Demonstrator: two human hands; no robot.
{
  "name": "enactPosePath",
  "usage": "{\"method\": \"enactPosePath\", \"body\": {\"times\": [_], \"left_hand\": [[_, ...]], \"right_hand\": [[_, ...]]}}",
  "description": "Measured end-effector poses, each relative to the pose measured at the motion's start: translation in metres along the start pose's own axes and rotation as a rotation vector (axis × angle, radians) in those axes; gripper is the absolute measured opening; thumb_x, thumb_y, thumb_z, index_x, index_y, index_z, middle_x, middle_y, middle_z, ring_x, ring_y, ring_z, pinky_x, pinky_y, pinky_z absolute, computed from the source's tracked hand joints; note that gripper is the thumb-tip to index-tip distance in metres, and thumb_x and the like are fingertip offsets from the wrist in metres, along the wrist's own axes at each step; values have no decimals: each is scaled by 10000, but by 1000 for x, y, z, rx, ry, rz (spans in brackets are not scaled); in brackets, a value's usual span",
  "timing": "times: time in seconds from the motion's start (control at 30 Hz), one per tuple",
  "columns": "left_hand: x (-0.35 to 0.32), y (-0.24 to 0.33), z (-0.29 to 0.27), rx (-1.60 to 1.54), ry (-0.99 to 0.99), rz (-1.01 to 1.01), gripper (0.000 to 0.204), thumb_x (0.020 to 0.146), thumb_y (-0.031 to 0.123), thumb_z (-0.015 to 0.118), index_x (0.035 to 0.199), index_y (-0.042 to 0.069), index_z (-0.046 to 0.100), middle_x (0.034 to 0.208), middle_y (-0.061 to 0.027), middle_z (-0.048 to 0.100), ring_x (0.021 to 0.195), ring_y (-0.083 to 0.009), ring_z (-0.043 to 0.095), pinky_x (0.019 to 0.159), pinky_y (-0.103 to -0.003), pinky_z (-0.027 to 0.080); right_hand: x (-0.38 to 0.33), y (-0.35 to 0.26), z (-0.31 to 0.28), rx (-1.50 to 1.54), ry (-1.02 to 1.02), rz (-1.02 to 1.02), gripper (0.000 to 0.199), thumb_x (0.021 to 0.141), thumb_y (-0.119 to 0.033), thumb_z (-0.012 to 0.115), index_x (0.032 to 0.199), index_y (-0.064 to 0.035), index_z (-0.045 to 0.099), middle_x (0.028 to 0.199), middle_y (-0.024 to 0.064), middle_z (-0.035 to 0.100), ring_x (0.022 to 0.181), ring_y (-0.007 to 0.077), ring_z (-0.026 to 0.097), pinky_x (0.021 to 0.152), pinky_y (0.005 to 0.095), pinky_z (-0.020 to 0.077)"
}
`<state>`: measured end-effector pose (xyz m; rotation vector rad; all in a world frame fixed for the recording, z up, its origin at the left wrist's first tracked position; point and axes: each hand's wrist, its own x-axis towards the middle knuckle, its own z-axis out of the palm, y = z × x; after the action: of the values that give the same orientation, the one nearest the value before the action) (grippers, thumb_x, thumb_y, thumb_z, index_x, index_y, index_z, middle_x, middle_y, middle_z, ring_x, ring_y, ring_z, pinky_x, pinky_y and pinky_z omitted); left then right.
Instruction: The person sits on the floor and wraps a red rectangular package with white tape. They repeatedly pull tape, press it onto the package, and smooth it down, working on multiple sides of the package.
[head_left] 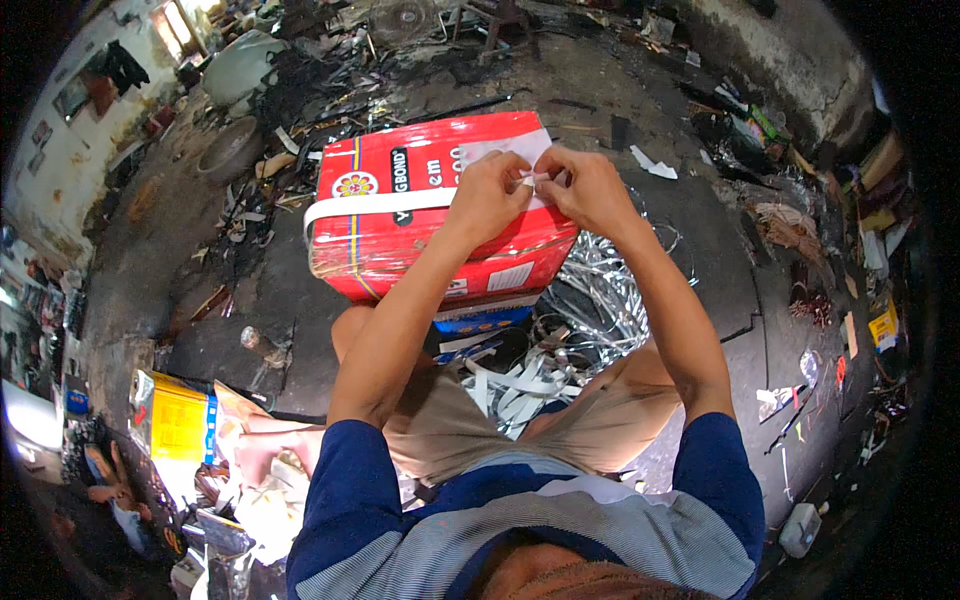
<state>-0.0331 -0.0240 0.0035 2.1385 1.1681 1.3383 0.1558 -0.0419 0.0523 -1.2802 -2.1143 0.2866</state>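
Observation:
A red cardboard box [380, 255] with a printed flower and coloured stripes rests in front of my legs. Across its top runs a flat white strap [375, 204], passing out of sight beneath my left hand. Near the box's right edge, my left hand [488, 195] and my right hand [588, 192] meet, thumbs and fingers pinched together. Between them is a small pale strip [530, 181]; whether it joins the strap is hidden by my fingers. Behind my hands a whitish patch [490, 146] covers the box's top right.
Tangled silvery strips [605, 290] lie right of the box, and cut white strips [520, 392] lie between my legs. A yellow tin [180, 425] stands at the left. A hammer-like tool [262, 345] is on the dark floor. Scraps line the wall at the right.

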Motion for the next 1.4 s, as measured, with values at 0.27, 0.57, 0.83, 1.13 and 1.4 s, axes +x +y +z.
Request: {"method": "enactPosePath", "body": {"times": [0.27,0.57,0.83,1.13,1.4], "left_hand": [[-6,11,9,31,31,12,138,825,132,758,908,23,741,842,-118,645,704,-233,650,657,-338,515],[-8,0,4,-105,-63,-26,171,792,124,796,919,23,746,858,-93,666,742,-192,641,693,-323,516],[-5,-3,7,-45,-47,-20,164,805,135,799,923,29,757,858,-86,675,748,-194,641,691,-321,508],[-4,-6,11,-109,-19,-112,137,805,116,786,898,19,758,821,-79,688,711,-158,637,663,-307,504],[3,-4,10,-41,-28,-208,179,757,217,763,815,48,774,817,-124,717,731,-261,701,696,-373,546]], "right_hand": [[-13,17,-4,-52,68,-114,195,820,-190,778,984,-84,767,935,77,650,802,262,669,706,351,517],[-16,19,-10,-90,11,-238,176,833,-170,756,985,-83,776,1010,98,635,861,266,670,736,360,531],[-13,30,2,86,97,-92,151,807,-168,784,919,-66,787,901,89,597,794,230,623,700,343,499],[-11,39,24,347,180,115,156,784,-149,781,845,-33,698,753,15,555,716,131,563,655,290,465],[2,55,43,598,136,184,194,773,-109,715,782,-64,527,675,-41,458,627,64,413,552,257,347]]}}
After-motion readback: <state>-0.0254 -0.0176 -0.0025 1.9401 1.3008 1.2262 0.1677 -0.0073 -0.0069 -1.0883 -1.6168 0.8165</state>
